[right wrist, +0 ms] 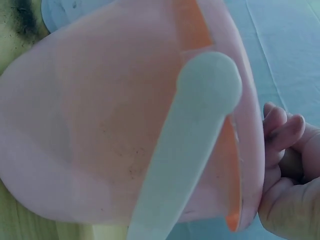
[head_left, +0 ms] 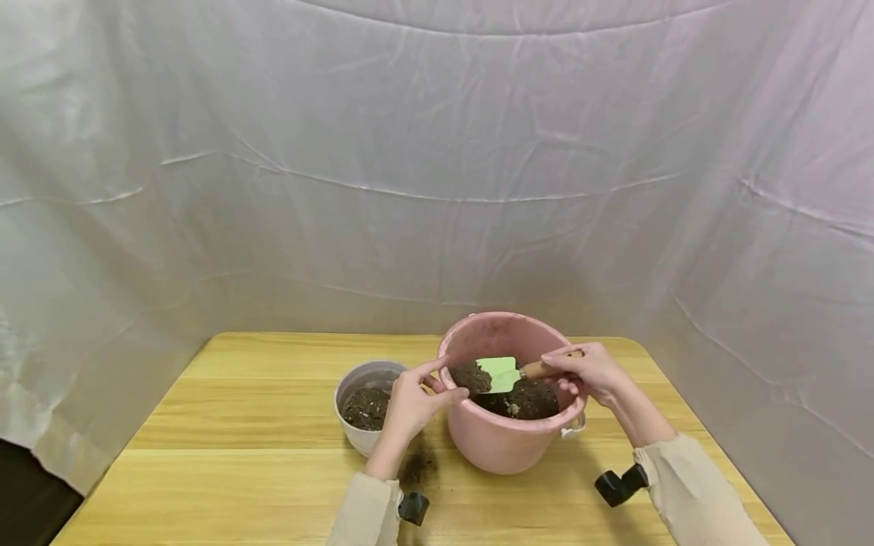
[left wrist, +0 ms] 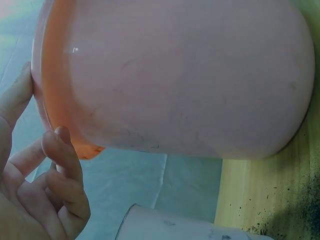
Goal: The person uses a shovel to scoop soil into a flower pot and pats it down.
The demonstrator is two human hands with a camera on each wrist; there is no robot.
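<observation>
A pink bucket (head_left: 501, 447) with dark soil stands on the wooden table (head_left: 225, 470); its wall fills the left wrist view (left wrist: 190, 75) and the right wrist view (right wrist: 100, 130). My right hand (head_left: 587, 373) grips the wooden handle of a small green trowel (head_left: 500, 373) whose blade lies over the soil with a clump on it. My left hand (head_left: 418, 398) holds the bucket's left rim between thumb and fingers (left wrist: 62, 155). A white pot (head_left: 365, 409) of soil sits just left of the bucket.
Spilled soil (head_left: 418, 466) lies on the table in front of the pot and bucket. A white cloth backdrop (head_left: 423, 167) closes in the table at the back and both sides. The bucket's pale handle (right wrist: 185, 150) hangs down its right side.
</observation>
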